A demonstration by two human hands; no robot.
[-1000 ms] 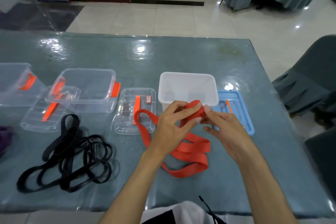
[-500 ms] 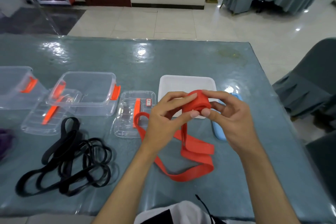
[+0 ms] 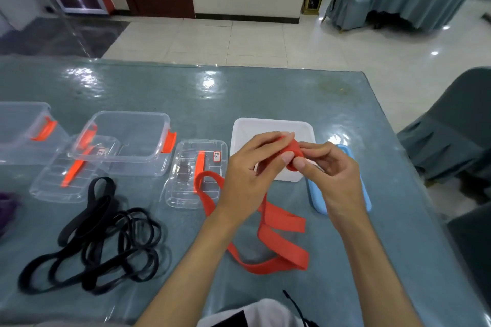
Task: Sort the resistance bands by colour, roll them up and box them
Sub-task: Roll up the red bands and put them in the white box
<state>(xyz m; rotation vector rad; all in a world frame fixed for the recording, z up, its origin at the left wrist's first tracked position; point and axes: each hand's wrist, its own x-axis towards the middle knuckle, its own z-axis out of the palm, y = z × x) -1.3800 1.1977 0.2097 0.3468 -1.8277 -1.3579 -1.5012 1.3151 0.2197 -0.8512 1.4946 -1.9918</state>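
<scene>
Above the white box (image 3: 271,125), both hands pinch the red resistance band (image 3: 281,244): left hand (image 3: 249,175), right hand (image 3: 332,175). Since a second ago the roll has risen and thickened; a long tail remains on the surface (image 3: 265,93). Rolling incomplete; boxing pending.

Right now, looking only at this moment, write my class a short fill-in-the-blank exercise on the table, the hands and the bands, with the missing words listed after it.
1. Both hands, left hand and right hand, hold a partly rolled band whose colour is ____.
2. The tangled bands lying loose on the table are ____ in colour.
3. The roll is held above a box that is ____ in colour.
4. The lid beside that box is ____ in colour.

Missing words: red; black; white; blue
</scene>
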